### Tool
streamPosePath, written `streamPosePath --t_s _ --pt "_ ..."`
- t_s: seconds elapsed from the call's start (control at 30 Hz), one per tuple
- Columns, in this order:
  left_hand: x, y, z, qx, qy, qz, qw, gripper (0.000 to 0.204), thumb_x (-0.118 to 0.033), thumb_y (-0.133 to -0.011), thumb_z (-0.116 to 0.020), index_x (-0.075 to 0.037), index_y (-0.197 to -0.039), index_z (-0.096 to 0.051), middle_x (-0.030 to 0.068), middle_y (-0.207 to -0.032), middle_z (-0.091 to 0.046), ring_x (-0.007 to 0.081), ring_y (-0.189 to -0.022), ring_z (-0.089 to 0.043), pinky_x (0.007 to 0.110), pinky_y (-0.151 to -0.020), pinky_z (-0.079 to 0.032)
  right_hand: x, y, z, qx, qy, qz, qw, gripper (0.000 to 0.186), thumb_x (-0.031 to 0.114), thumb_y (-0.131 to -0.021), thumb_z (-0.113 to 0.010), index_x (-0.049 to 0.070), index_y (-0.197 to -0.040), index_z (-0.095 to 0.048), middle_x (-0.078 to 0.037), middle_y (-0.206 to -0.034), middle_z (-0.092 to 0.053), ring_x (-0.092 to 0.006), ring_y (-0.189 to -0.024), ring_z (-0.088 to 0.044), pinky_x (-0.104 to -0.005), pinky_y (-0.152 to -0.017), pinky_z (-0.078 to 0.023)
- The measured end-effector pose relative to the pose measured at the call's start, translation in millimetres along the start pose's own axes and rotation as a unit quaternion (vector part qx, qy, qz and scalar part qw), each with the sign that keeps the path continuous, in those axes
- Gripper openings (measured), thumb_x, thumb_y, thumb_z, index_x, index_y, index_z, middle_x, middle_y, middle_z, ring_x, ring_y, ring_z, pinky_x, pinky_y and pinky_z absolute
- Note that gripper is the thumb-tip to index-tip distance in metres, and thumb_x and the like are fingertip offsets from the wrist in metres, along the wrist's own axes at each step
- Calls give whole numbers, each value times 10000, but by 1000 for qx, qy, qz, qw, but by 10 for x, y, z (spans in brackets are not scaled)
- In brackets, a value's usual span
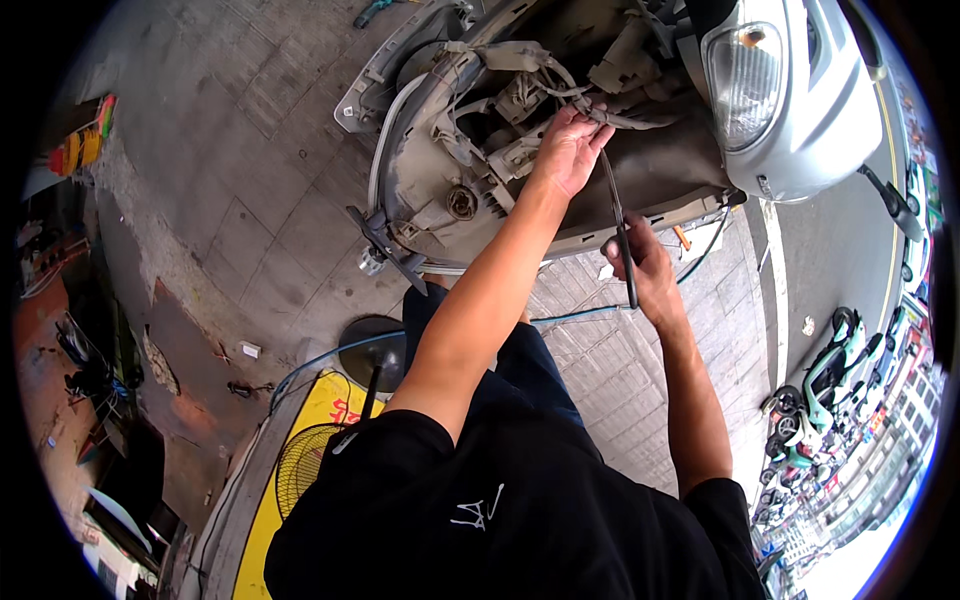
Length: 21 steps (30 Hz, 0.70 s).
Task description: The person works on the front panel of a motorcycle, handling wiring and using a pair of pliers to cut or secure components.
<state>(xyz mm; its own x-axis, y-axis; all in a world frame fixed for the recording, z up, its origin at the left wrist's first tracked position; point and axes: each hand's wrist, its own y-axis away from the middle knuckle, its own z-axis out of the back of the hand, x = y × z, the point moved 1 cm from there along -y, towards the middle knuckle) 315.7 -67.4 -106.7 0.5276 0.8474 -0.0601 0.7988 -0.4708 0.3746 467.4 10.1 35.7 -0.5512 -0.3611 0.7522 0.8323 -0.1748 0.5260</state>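
A: Head view, the only one. Left hand?
B: Left hand, arm extended up and forward: fingers bent narrow, gripping a dusty grey, sleeved wire bundle at its near side. Whether it also pinches the strip's upper end, cannot tell; the palm area covers that spot.
A: Right hand?
B: Right hand, lower and to the right: holding a long, thin, dark flexible strip between thumb and fingers. The strip runs from just beneath the left hand, slightly bowed, down past the right hand, its lower end free.
A: Location of the bundle?
B: Inside an opened, dusty grey vehicle body with exposed fittings, crossing its cavity toward the right.
A: Adjacent items?
B: At right, silver-white glossy bodywork carrying a clear ribbed lamp. Near the right hand, a small orange-handled tool.
A: Below the body?
B: Grey paved ground; a thin blue hose crosses it behind the right hand. Lower left, a black wire-cage fan beside a yellow panel.
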Motion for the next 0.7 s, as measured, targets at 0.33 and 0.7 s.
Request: streamPosePath --t_s 0.33,0.7 --pt "110 121 -34 9 8 -41 999 198 -9 -943 -488 -47 -1120 -569 98 -1173 -626 238 -1155 -570 444 -1089 -420 35 -685 238 -22 158 62 985 501 358 -873 -710 -19 -1180 -582 -43 -712 -581 -101 -631 -505 -270 -601 -429" --pt "118 143 -22 14 1 -59 998 147 -86 -951 -545 -93 -1095 -576 83 -1171 -627 201 -1067 -580 392 -1031 -461 161 -703 408 87 -21 -30 996 456 436 -873 -711 24 -1055 -633 42 -640 -516 -29 -500 -436 -202 -456 -327"
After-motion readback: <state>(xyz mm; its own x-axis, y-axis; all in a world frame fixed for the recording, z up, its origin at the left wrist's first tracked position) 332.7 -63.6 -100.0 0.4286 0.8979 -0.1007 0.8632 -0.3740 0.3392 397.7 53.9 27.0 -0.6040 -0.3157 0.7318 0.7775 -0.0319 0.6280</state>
